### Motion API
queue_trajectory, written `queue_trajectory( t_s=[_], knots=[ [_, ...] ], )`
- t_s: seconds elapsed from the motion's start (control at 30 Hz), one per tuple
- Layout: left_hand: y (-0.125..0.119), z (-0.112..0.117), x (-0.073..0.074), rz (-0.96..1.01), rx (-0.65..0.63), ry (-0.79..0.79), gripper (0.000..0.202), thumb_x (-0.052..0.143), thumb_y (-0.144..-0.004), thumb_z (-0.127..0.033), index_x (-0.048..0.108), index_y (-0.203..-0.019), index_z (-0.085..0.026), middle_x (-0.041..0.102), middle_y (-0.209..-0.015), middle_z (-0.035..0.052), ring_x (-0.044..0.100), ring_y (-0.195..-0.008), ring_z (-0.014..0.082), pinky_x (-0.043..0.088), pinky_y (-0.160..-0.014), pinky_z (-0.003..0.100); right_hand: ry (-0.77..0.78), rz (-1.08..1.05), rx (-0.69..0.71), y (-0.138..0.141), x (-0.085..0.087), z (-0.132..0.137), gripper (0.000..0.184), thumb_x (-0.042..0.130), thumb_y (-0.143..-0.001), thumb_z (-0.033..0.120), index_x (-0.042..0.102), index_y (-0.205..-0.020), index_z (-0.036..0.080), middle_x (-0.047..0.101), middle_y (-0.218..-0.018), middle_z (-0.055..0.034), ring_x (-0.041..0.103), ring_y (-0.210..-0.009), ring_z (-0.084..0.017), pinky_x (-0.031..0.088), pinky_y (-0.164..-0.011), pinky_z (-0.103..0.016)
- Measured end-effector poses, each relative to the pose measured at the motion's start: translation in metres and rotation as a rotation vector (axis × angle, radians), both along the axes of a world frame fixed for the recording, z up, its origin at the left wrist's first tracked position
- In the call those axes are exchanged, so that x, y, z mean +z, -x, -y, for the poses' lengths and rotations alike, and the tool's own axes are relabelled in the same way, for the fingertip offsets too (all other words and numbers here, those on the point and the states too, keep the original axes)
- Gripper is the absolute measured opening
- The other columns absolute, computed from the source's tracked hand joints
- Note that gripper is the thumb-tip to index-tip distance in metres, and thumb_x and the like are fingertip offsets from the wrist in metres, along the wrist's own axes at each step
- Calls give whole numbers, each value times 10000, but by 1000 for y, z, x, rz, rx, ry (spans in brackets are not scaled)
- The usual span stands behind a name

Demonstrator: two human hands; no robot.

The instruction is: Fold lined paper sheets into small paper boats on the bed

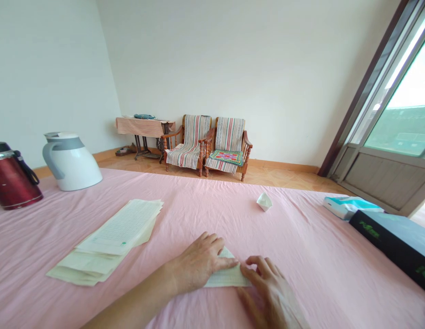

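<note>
Touching one folded sheet [226, 277]: two hands [195, 262] [269, 288]; one paper stack [111, 230] leftward

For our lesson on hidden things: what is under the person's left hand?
Under the left hand is a folded paper, lying on the pink cloth; it shows either side of the thumb. Whatever the hand covers cannot be seen.

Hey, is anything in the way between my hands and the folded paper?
Nothing visible: your left hand rests on the folded paper, and your right hand is at its right edge. The loose sheets lie apart, to the left.
</note>
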State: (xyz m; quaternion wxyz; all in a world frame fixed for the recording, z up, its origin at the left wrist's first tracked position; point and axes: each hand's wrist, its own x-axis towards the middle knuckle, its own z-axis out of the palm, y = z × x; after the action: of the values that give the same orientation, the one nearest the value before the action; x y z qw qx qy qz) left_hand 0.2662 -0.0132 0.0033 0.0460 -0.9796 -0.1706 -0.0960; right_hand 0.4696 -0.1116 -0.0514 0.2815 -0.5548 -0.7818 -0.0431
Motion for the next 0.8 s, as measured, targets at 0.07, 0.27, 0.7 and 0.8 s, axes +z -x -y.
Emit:
queue_trajectory(
  t_s=[0.07, 0.27, 0.7, 0.8],
  knots=[
    [1, -1, -1, 27, 10, 47, 315, 500, -948, -232, 555, -1226, -371, 500, -856, 28, 476, -838, 193, 361, -749, 304, 5, 8, 12, -1, 0, 1, 179, 529, -846, 305, 578, -1005, 240, 581, -984, -80, 567, -802, -224, 469, -667, -349],
    [19, -9, 7, 191, 61, 340, 279, 430, -948, -132, 648, -1090, -232, 592, -960, 48, 531, -910, 180, 409, -814, 288, -23, -110, 13, 1, 3, 1, 167, 517, -812, 259, 543, -967, 204, 583, -946, -86, 569, -822, -228, 468, -694, -350],
    [50, 7, 12, 216, 487, 536, 204, 655, -758, -333, 543, -719, -166, 528, -807, 6, 515, -799, 183, 380, -688, 259, 4, -52, 69, 5, 2, 0, 225, 457, -802, 110, 543, -986, 205, 593, -958, -90, 543, -846, -238, 469, -702, -379],
    [39, 12, 7, 223, 590, 452, 266, 740, -643, -309, 518, -693, -171, 522, -799, 4, 502, -832, 207, 358, -700, 271, -18, -28, 81, 5, 5, 0, 196, 454, -815, 120, 542, -970, 201, 596, -947, -95, 548, -824, -238, 480, -675, -375]
  ],
)
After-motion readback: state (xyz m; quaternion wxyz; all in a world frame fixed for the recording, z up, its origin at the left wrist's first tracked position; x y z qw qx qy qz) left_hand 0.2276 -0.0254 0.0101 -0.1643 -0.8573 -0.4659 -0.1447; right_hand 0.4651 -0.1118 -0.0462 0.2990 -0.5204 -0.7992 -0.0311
